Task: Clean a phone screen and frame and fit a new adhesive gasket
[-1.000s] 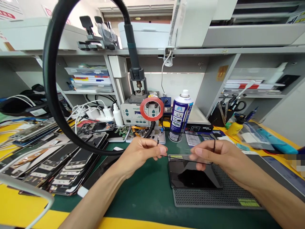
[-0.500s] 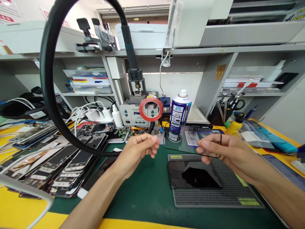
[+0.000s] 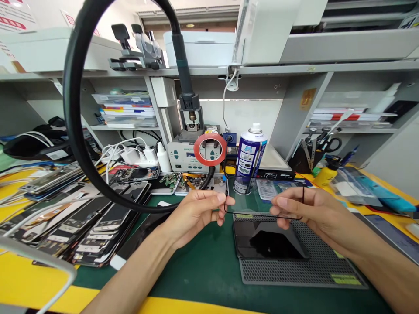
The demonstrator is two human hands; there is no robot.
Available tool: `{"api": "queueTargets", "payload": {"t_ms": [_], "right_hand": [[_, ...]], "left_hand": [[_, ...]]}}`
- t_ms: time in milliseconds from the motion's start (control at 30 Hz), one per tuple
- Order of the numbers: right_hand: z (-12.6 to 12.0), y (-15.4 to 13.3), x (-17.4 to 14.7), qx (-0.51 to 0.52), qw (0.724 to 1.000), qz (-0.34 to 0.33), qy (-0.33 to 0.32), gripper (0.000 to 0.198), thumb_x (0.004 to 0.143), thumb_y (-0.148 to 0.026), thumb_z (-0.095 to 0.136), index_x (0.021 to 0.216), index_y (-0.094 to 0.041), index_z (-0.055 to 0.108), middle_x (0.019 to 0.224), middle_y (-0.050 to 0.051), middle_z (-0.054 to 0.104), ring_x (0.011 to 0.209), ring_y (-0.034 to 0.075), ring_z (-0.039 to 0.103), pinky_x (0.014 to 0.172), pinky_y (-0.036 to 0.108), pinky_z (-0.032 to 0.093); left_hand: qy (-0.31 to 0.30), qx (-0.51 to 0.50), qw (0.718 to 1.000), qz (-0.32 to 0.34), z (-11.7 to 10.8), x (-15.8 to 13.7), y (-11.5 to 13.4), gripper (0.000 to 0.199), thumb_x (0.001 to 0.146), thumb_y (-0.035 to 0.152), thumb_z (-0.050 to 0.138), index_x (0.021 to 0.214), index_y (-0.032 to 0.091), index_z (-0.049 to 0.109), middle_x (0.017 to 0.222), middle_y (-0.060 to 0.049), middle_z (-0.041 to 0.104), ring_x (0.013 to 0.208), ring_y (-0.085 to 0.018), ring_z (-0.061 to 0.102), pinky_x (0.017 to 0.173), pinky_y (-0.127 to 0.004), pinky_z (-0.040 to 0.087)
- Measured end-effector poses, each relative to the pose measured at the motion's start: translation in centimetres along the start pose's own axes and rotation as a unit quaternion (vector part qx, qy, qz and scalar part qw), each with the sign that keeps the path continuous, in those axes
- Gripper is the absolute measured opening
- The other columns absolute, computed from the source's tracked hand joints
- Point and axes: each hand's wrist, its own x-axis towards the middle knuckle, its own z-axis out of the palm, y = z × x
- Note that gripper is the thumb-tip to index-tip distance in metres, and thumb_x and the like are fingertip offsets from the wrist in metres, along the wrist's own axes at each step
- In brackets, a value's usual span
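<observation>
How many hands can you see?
2. The left hand is at the left edge of a clear panel with a black border; the right hand holds the panel's right side. No other hands show.

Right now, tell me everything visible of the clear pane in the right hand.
The clear pane is thin, flat and roughly rectangular, apparently glass or plastic, with a narrow black border. It is held in the air, its lower edge appearing just above the phone in the picture. The right hand pinches its right end; the left hand is at its left edge, though whether it grips is unclear. The spray can's base shows through it.
</observation>
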Motion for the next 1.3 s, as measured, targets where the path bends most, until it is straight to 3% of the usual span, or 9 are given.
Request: {"api": "queueTargets", "payload": {"t_ms": [333,567,633,733,833,1300], "right_hand": [[0.3,0.0,0.0,0.005,1.000,-0.005,0.015,0.035,0.069,-0.049,0.089,0.077,-0.017,0.077,0.079,0.009,0.075,0.064,0.019,0.066,0.061,0.031,0.053],[0.5,-0.3,-0.2,0.013,1.000,0.000,0.026,0.036,0.069,-0.050,0.088,0.077,-0.017,0.076,0.078,0.008,0.075,0.064,0.020,0.066,0.061,0.031,0.053],[0.2,-0.1,0.0,0.011,1.000,0.000,0.015,0.035,0.071,-0.048,0.088,0.079,-0.017,0.076,0.080,0.008,0.075,0.065,0.020,0.067,0.062,0.031,0.054],[-0.5,0.6,0.4,0.005,1.000,-0.008,-0.006,0.034,0.072,-0.046,0.088,0.083,-0.017,0.075,0.082,0.009,0.075,0.066,0.020,0.067,0.063,0.032,0.055],[-0.7,1.0,0.6,-0.003,1.000,-0.012,-0.013,0.034,0.073,-0.046,0.087,0.085,-0.017,0.076,0.084,0.008,0.075,0.068,0.020,0.068,0.062,0.030,0.056],[0.2,0.4,0.2,-0.006,1.000,-0.007,0.015,0.039,0.068,-0.051,0.089,0.080,-0.016,0.076,0.080,0.009,0.075,0.064,0.019,0.068,0.061,0.029,0.054]], "left_hand": [[0.000,-0.009,1.000,0.007,-0.2,0.1,-0.3,0.024,0.086,0.035,0.076,0.079,0.013,0.077,0.072,-0.003,0.057,0.062,-0.011,0.051,0.064,-0.028,0.040],[-0.002,-0.033,0.999,0.002,0.3,0.2,-0.2,0.032,0.088,0.034,0.074,0.067,0.014,0.063,0.069,-0.001,0.055,0.060,-0.010,0.050,0.060,-0.026,0.040],[0.000,-0.040,0.999,-0.001,0.4,0.3,-0.2,0.029,0.089,0.034,0.073,0.070,0.015,0.062,0.071,-0.001,0.056,0.061,-0.010,0.050,0.059,-0.026,0.041],[0.009,-0.045,0.999,-0.003,0.5,0.4,-0.3,0.015,0.091,0.029,0.070,0.092,0.014,0.071,0.086,-0.007,0.066,0.071,-0.013,0.057,0.060,-0.026,0.045],[0.025,-0.046,0.999,0.007,0.4,0.5,-0.2,0.021,0.090,0.020,0.070,0.109,0.011,0.072,0.097,-0.012,0.071,0.079,-0.015,0.061,0.064,-0.027,0.049],[0.074,-0.051,0.996,0.022,-0.2,0.7,-0.3,0.023,0.077,0.017,0.084,0.096,0.009,0.074,0.074,-0.004,0.069,0.061,-0.009,0.057,0.065,-0.024,0.048]]}}
